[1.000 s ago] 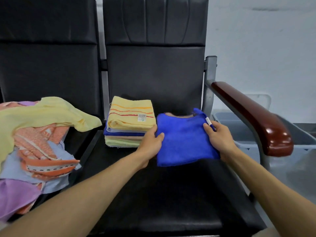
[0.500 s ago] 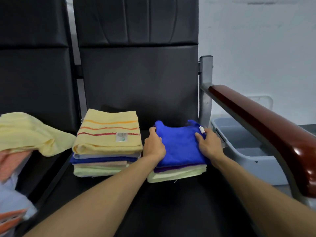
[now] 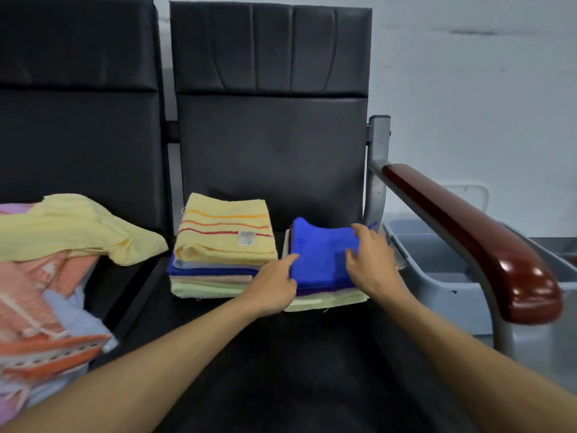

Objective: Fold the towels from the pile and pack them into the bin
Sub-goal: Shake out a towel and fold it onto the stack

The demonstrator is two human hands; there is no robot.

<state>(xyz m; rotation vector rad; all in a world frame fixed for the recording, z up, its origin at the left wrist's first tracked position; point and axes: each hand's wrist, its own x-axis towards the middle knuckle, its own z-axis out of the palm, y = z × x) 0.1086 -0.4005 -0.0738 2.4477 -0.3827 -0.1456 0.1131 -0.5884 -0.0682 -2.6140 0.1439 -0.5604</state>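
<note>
By the seat's right edge, the blue towel tops a small stack. The left hand touches its left side with straight fingers, and the right hand presses it, fingers spread.

— Any writing over there you can make out?
— Only a small white tag on the yellow striped towel. Its print is too blurred to read.
</note>
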